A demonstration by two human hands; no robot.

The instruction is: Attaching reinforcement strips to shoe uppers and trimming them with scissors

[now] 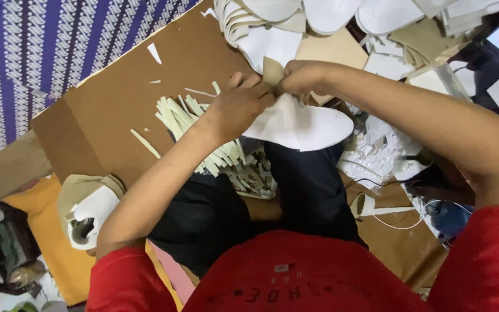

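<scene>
While both hands meet near the top centre of the frame, the left hand (239, 107) and right hand (302, 78) each have a closed grip, pinching a small tan piece (272, 70) against the white sole-shaped cutout (301, 126) that hangs just below them over the lap. How tight the fingers press, can't really tell. Looks like mid-way work to me: a big heap of white and tan cutouts (342, 23) sits along the upper edge, and a mess of pale offcut strips (177, 112) lies on the brown cardboard sheet (105, 110) left of centre, so lots is cut already. A tape roll (85, 222) sits lower left.
</scene>
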